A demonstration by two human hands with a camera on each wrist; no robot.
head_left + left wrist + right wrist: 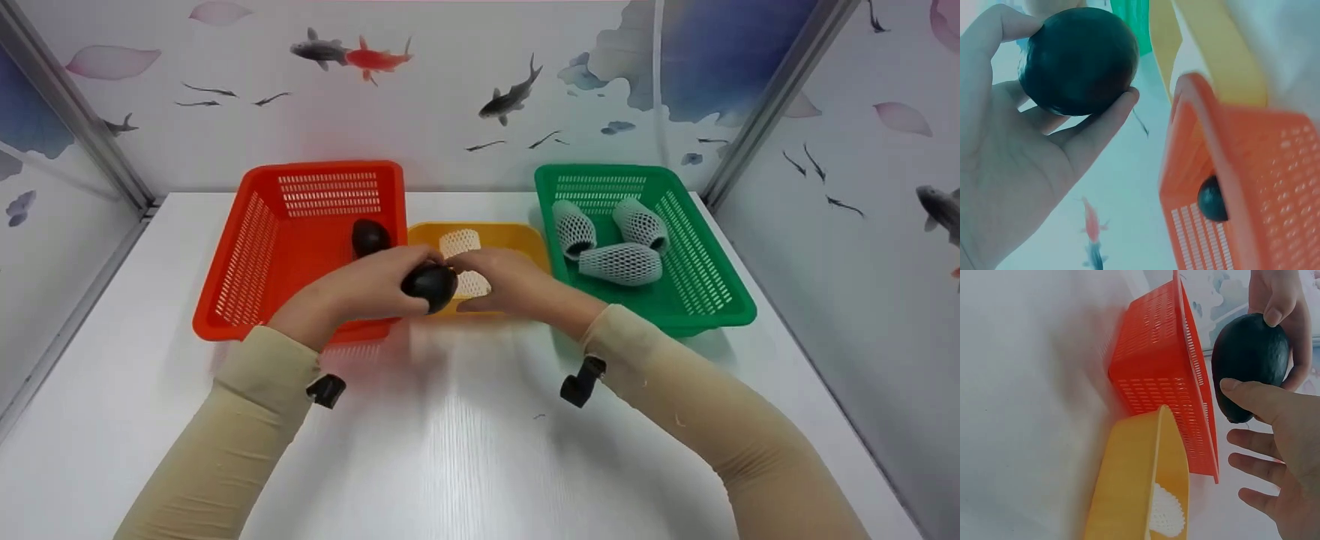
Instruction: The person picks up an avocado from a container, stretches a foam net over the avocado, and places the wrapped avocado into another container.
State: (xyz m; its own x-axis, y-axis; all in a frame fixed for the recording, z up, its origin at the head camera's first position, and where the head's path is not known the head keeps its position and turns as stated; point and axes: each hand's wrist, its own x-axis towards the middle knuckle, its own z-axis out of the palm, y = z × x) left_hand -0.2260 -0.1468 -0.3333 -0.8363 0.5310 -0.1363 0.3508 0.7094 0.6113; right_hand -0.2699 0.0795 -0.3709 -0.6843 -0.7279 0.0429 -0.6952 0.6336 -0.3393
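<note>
Left-hand grip [364,286]: closed around the smooth, dark green-black oval fruit [430,289], apparently an avocado, holding it by its left end between thumb and fingers. Right-hand grip [521,283]: unclosed, fingers spread and slightly bent at the fruit's opposite end. The right thumb overlaps the fruit in the right wrist view but appears just beside it in the head view; contact cannot be confirmed.

Governing relation: the fruit lies directly to the left of the right palm. Its long axis runs roughly from one hand to the other, with the narrower end exposed toward the right side. The left hand is nearer, being in full contact.

Elevation: the fruit is held above the table [465,457], at the near left part of the shallow yellow plastic basket [517,241], which contains white foam-mesh sleeves [460,240]. A second dark oval fruit [370,237] rests in the red perforated plastic basket [307,247], left of the yellow one. Three pale mesh sleeves [621,265] occupy the green perforated plastic basket [697,262], to the right.
</note>
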